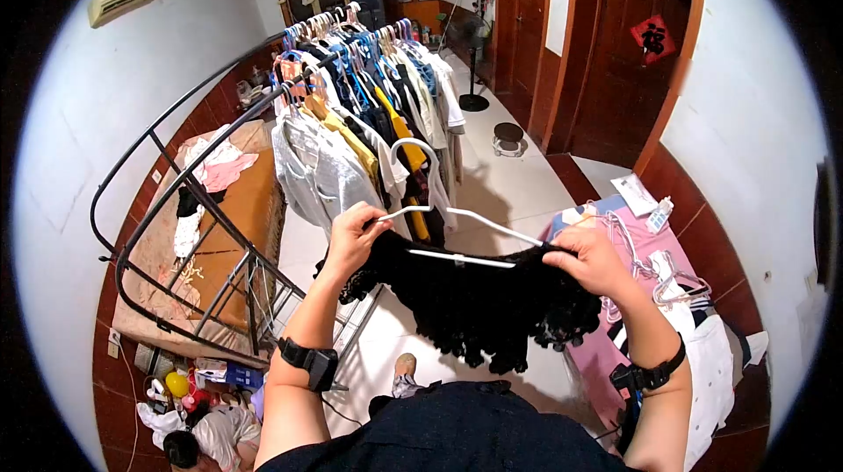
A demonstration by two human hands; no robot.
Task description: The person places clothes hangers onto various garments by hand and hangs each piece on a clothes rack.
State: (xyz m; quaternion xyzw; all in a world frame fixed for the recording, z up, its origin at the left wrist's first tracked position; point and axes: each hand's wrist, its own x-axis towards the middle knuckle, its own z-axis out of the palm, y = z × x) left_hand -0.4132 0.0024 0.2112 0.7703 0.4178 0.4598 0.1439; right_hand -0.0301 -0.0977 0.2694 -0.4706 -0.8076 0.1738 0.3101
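A black, ruffled garment point(465, 305) hangs on a white hanger point(496, 224) in front of my body. My left hand point(356, 239) pinches the garment and the hanger's arm at the left shoulder. At the opposite shoulder my right hand point(590, 257) is closed on the cloth and the hanger's end. The hanger's hook points up, and its lower bar crosses the garment's neck opening. Beyond it, a rack of clothes point(329, 156) carries many shirts and trousers on hangers.
Left stands a black metal frame point(189, 178) beside a brown sofa point(233, 270) with clothes on it. A pink-covered table point(606, 367) at right bears loose hangers point(672, 283) and white garments point(707, 375). A person point(215, 437) is low at bottom left. A stool point(507, 138) and fan point(473, 101) stand farther back.
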